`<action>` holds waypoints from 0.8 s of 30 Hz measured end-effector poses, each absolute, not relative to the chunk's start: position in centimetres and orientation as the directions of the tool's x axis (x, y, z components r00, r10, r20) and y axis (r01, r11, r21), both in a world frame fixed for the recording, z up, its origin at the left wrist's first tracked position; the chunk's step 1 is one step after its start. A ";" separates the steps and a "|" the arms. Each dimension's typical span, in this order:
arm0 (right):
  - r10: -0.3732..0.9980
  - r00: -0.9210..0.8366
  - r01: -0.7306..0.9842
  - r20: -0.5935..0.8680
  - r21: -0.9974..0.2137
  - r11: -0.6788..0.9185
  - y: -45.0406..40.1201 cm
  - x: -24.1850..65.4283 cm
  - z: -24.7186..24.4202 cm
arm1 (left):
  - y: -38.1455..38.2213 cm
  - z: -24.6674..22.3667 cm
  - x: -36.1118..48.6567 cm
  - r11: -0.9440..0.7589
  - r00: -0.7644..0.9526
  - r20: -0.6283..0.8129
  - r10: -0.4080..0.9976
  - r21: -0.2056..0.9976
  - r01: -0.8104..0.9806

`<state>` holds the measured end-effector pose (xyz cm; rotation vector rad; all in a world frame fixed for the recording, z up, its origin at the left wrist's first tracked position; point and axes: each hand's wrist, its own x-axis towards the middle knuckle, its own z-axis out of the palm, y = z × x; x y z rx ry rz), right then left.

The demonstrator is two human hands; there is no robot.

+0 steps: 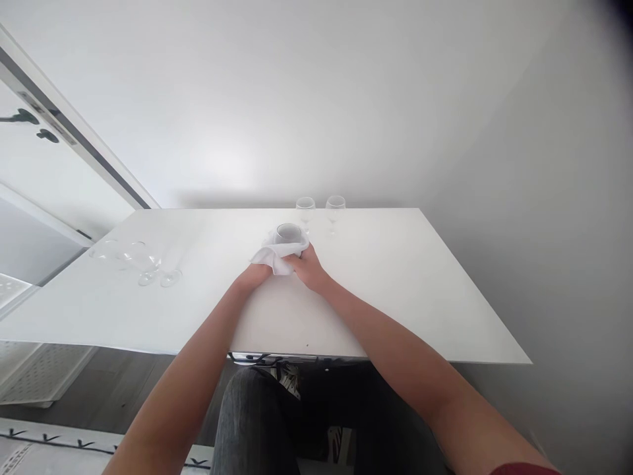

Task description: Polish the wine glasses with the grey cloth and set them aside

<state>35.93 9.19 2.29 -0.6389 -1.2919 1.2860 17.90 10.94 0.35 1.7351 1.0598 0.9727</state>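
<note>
Near the middle of the white table (pixel 386 284), a clear glass (pixel 289 233) is wrapped around its sides by a white cloth (pixel 277 256), its rim facing up. My left hand (pixel 256 274) is closed on the cloth from the left, its fingers mostly hidden beneath the fabric. On the right side, my right hand (pixel 307 265) has its fingers wrapped round the cloth and the glass. Just beyond them stand two upright stemmed glasses, one (pixel 305 206) behind the cloth and another (pixel 335 206) to its right.
Several stemmed glasses lie on their sides at the table's left, one with its base (pixel 171 278) toward me. A white wall rises behind the table. At the far left is a door with a dark handle (pixel 22 117). A white perforated basket (pixel 47 376) is below the left edge.
</note>
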 end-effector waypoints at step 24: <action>0.927 -0.365 -0.252 0.089 -0.968 -0.006 8.5 34.9 1.8 | 10.7 2.3 18.0 -0.242 0.207 0.322 0.924 0.911 -0.333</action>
